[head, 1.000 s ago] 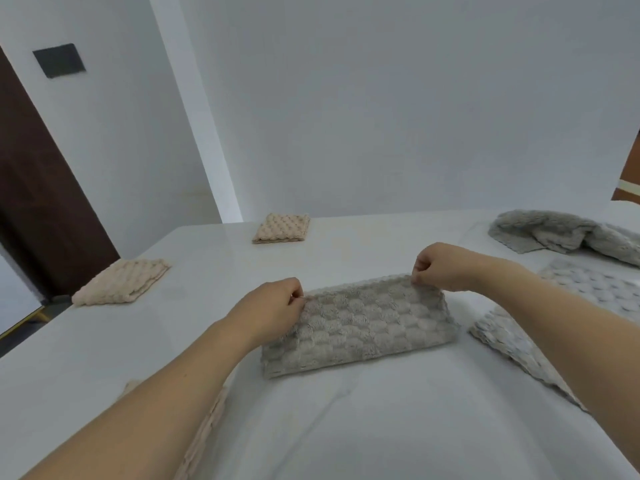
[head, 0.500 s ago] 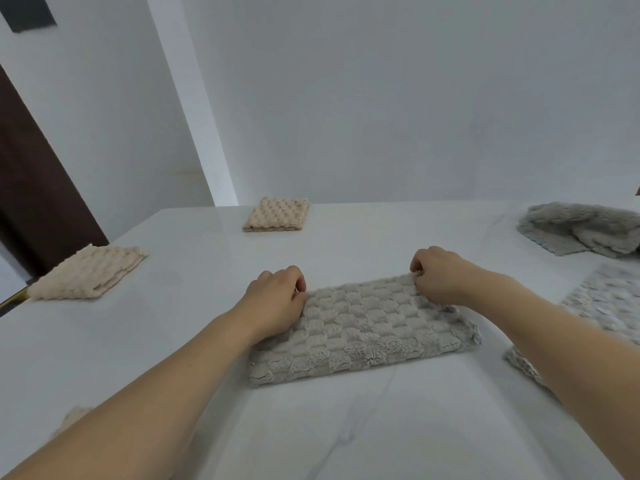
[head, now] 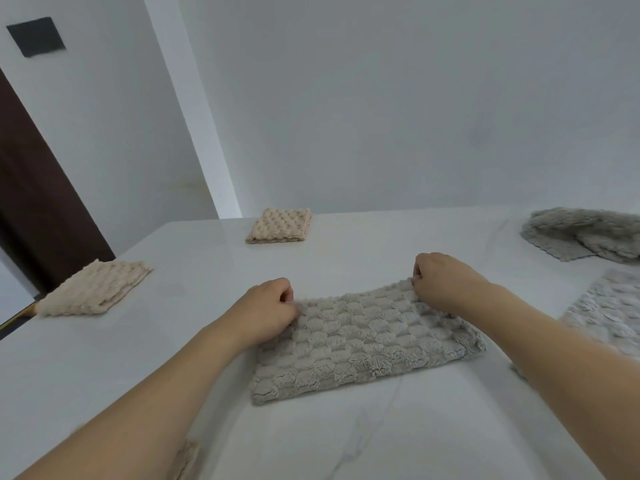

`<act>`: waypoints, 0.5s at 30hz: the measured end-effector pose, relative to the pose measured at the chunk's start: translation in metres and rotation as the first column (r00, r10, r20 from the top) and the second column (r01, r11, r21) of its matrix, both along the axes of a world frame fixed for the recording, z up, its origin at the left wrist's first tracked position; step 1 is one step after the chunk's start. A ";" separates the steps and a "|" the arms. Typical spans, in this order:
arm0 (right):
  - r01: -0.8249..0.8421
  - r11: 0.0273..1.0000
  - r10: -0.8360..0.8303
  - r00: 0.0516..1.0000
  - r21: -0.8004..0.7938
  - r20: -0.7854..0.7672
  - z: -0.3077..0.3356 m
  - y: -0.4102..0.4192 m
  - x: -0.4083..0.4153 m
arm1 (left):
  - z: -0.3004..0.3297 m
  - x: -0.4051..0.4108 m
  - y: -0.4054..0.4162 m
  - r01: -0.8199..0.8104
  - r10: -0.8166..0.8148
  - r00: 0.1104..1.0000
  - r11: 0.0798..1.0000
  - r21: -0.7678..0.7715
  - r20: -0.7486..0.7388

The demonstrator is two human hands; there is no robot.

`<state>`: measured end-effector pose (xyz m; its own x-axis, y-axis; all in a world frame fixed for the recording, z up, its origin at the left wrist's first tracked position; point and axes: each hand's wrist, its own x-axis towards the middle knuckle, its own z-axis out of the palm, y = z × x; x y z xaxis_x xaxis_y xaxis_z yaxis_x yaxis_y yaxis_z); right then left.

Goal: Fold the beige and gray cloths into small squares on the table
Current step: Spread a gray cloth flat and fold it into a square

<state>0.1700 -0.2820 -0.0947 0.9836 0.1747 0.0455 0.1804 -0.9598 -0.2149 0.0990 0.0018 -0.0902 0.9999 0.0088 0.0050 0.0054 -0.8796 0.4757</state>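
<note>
We have lowered the half-folded gray cloth (head: 363,337) flat onto the worktop (head: 346,258); left hand (head: 266,310) at 9 o'clock and right hand (head: 443,282) at 1 o'clock still pinch its far corners.

A folded gray cloth (head: 363,337) lies flat mid-table, 2 folded beige cloths (head: 280,225) (head: 93,289) farther left.

Head view looks forward-down, close (perhaps tilted) over table (head: 346,427).
</note>
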 end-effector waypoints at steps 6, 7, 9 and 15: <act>0.026 0.999 -0.024 0.999 -0.036 0.047 -0.002 0.009 -0.008 | 0.003 0.004 -0.007 -0.002 -0.003 0.999 0.993 -0.121 -0.043; 0.028 0.999 -0.026 0.998 -0.035 0.055 -0.001 0.009 -0.009 | 0.003 0.004 -0.010 0.012 -0.021 0.999 0.984 -0.178 -0.048; 0.028 0.998 -0.024 0.998 -0.060 0.063 -0.002 0.010 -0.011 | 0.002 0.003 -0.015 0.031 -0.048 0.997 0.968 -0.249 -0.066; 0.047 0.997 -0.046 0.999 0.061 -0.027 -0.008 0.005 -0.009 | -0.007 0.006 -0.011 -0.022 0.023 0.997 1.000 0.010 -0.073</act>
<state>0.1605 -0.2770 -0.1025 0.9915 0.1264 0.0293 0.1296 -0.9519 -0.2778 0.1048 -0.0092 -0.0972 0.9972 0.0318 -0.0677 0.0597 -0.8833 0.4650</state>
